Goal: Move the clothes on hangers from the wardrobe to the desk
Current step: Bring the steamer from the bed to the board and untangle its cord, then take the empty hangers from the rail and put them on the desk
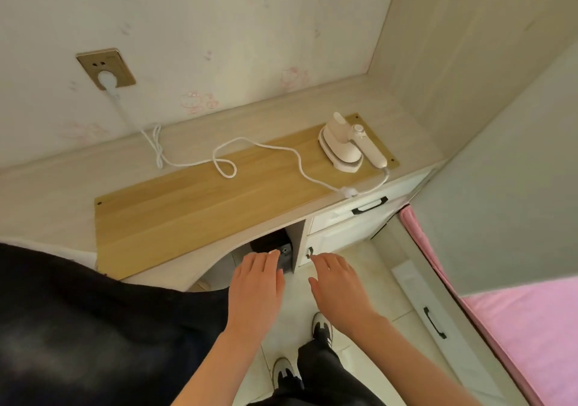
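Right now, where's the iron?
In the head view, the iron stands at the far right end of the wooden board on the desk, its cord trailing left to the wall socket.

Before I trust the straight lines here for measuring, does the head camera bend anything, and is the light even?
Head view: wide-angle bending curves the desk edge and leans the walls; light is soft and even, without hard shadows or glare; the dark garment at lower left shows little detail; both hands, left hand and right hand, look slightly soft.
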`<move>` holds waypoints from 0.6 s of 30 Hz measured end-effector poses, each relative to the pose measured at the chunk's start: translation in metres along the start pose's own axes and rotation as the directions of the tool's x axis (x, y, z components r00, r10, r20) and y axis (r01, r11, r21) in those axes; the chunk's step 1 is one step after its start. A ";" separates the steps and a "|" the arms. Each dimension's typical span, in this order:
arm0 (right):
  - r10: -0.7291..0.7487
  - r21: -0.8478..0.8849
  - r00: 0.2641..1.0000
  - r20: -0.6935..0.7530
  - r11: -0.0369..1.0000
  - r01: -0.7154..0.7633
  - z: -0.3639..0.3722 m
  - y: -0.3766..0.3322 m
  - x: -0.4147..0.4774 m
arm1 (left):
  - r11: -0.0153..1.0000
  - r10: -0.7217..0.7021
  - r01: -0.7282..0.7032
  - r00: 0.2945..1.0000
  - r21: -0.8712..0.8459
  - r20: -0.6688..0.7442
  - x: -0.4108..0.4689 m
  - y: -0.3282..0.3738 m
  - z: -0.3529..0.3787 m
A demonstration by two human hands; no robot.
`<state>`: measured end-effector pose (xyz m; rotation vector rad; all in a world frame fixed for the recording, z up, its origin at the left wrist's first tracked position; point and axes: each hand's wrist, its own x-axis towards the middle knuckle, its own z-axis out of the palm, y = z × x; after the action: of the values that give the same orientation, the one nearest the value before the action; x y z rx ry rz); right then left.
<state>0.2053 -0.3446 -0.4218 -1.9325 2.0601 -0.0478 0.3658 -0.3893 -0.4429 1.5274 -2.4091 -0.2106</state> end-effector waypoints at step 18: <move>0.350 0.158 0.931 -0.107 0.930 -0.332 -0.004 0.146 -0.221 | 0.940 0.340 -0.330 0.929 -0.092 0.148 -0.087 0.203 0.040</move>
<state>0.0716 -0.1169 -0.4076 -1.5030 2.3840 -0.2395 0.2131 -0.2247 -0.4401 1.0827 -2.7135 -0.3479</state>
